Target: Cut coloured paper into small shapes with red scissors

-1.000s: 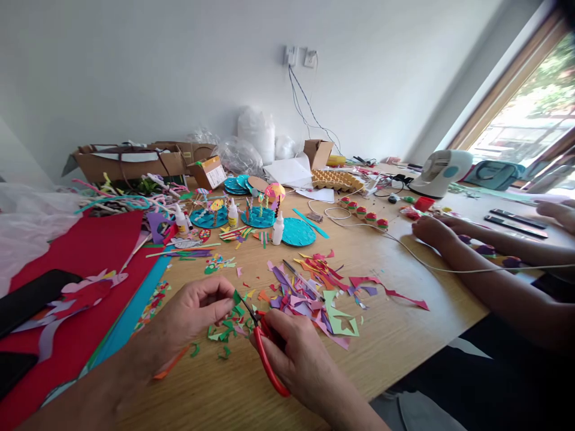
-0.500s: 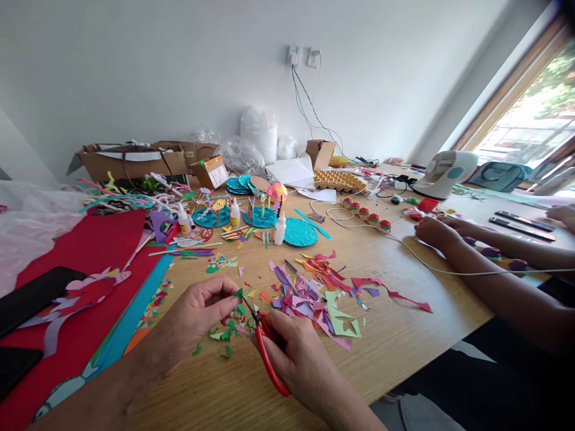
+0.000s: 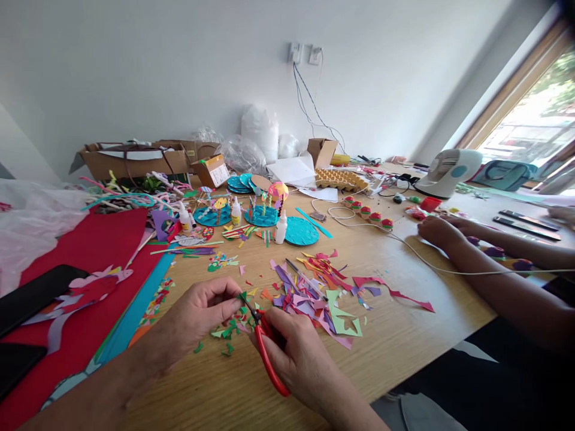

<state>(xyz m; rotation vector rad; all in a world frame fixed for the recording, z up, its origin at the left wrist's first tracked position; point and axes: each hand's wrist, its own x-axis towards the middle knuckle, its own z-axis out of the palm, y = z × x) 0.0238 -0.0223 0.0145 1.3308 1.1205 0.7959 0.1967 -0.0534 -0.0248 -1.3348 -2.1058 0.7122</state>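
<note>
Between left fingers (image 3: pixel 228 288), green paper scrap (image 3: pixel 243 296), red-handled scissors (image 3: pixel 268 359) at it

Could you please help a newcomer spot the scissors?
Over the wooden table, find the person's right hand, low in the centre. It holds the scissors, dark blades at the green paper in the left hand. Thick red handles distinguish them from the paper scraps beyond.

"What's at the far right?"
"A white fan (image 3: pixel 453 173), with a blue bag (image 3: pixel 505 178) just beside it, near the window (image 3: pixel 532 114)."
"And the far left of the table (image 3: pixel 404 311)?"
"An open cardboard box (image 3: pixel 101 160)."
"Anything on the wall (image 3: pixel 179 72)?"
"Two sockets (image 3: pixel 295 52), with cords (image 3: pixel 307 90) hanging down."
</note>
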